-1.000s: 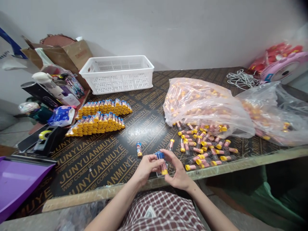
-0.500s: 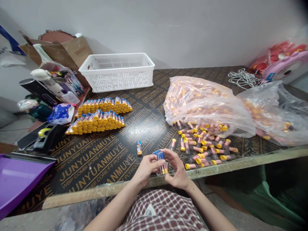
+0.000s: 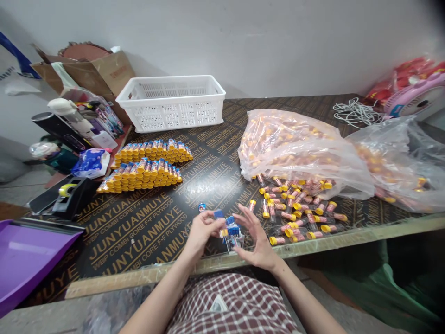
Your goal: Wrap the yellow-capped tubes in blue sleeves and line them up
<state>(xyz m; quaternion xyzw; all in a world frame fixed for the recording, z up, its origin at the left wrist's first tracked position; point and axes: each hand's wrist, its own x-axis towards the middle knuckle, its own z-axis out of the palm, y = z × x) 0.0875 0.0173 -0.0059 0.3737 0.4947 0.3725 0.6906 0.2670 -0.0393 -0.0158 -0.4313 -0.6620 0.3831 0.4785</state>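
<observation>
My left hand (image 3: 201, 234) pinches a small tube with a blue wrapper (image 3: 219, 215) between thumb and fingers. A bit of yellow shows at its lower end. My right hand (image 3: 255, 243) is open, thumb and fingers apart, just right of a small pile of blue printed labels (image 3: 232, 228) near the table edge. Behind my left hand stands a wrapped tube (image 3: 202, 207), partly hidden by the fingers. To the right lie many loose clear tubes with yellow caps (image 3: 295, 206) and pinkish contents.
Two stacked rows of wrapped yellow-capped tubes (image 3: 146, 174) lie at left, in front of a white plastic basket (image 3: 174, 111). Plastic bags of tubes (image 3: 295, 139) fill the right. A tape dispenser (image 3: 71, 197) and purple dustpan (image 3: 31, 264) sit far left.
My left hand has moved slightly left with the tube. My right hand has let go of it and its fingers have spread, leaving the blue labels showing between the hands.
</observation>
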